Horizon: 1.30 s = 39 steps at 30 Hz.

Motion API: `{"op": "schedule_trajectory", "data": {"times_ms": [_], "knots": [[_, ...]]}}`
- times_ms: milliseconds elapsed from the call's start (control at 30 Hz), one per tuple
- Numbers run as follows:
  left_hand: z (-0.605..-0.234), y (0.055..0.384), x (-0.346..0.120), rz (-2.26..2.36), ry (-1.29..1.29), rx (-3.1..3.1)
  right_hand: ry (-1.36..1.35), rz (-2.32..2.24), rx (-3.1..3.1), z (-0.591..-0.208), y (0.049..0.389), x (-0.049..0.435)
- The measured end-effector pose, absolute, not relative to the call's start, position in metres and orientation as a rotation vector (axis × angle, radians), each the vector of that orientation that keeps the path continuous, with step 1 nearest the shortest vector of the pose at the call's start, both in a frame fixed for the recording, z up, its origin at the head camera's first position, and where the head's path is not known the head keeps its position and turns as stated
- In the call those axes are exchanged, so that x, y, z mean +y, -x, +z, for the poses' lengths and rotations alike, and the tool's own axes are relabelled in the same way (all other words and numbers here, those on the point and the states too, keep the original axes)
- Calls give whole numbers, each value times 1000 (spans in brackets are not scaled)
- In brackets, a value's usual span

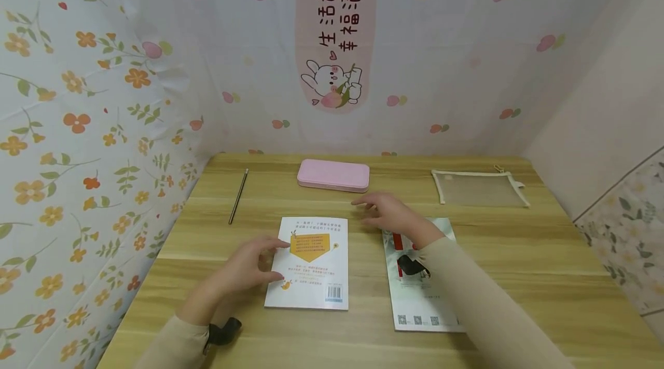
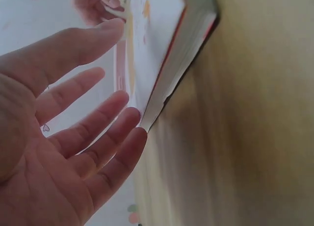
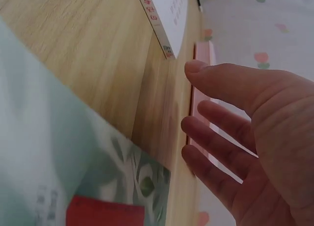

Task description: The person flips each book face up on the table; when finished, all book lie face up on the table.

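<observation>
A white book (image 1: pixel 313 294) with an orange panel and a barcode lies on the table in the head view. My left hand (image 1: pixel 246 265) is at its left edge, fingers spread and thumb apart; in the left wrist view the fingertips come close to the book's page edges (image 2: pixel 174 64), and whether they touch is unclear. A pale green book or magazine (image 1: pixel 422 305) with red marks lies to the right, partly covered by my right forearm. Past its top edge my right hand (image 1: pixel 391 216) hovers with loosely bent fingers, holding nothing, near a pink pencil case (image 1: pixel 334 174).
A dark pencil (image 1: pixel 238 196) lies at the back left of the wooden table (image 1: pixel 363 323). At the back right is a see-through zip pouch (image 1: pixel 479 190). Patterned curtains (image 1: pixel 249 69) stand behind the table and on its left. Each wrist wears a black strap-on camera.
</observation>
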<state>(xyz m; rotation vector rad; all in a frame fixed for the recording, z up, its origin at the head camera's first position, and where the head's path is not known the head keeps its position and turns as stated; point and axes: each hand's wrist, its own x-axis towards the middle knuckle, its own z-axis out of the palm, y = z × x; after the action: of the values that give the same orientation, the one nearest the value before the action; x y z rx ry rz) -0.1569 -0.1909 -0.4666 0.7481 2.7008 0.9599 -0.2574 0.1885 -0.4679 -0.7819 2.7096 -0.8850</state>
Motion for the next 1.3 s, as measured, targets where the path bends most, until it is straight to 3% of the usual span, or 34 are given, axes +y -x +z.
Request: {"op": "schedule_trajectory", "data": {"times_ms": [533,1300], "knots": [[-474,128,-196,851,-777,2747,939,-816,2648,-474,263,168],[-479,121,-200,766,-697,2798,1079,-808,2589,-479,268,149]]}}
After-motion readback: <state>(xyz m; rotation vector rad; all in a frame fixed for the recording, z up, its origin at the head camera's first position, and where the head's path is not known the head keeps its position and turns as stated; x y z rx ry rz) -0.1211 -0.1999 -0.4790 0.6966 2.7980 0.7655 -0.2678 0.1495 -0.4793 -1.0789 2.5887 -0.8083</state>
